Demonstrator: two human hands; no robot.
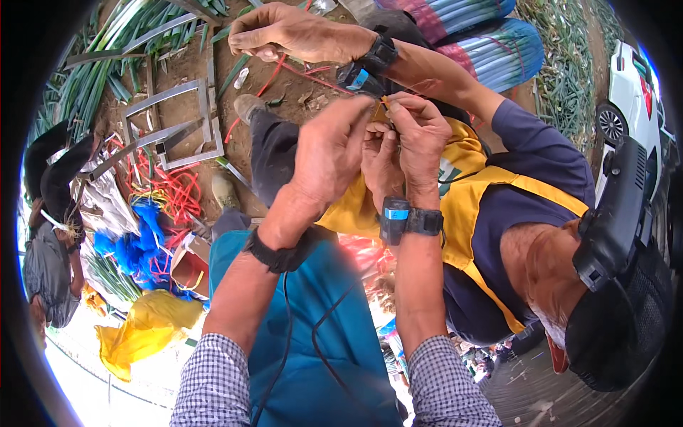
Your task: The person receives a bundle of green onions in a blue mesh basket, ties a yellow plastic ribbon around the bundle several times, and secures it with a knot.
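Note:
Beneath me, my left hand [336, 144] is raised with its fingertips bent towards a small thin dark-and-orange item [385, 104], perhaps a cable end or strap. The fingertips of my right hand [419, 125] pinch that item. Between my two hands a co-worker's hand [381, 155] reaches up to the same spot. The co-worker's other hand [272, 32] is held out at the top, its wrist bearing a black strap [381, 53] and sensor box. My right wrist wears a strapped sensor box [395, 220]; a black band [280, 251] circles my left wrist.
The co-worker in a yellow apron [464, 213] sits close on the right. A metal frame [213, 139], leeks [106, 69] and red plastic straps [171, 192] lie on the left. Bundled leeks in blue wrap [496, 58] lie at the top. Another person [53, 267] is at far left.

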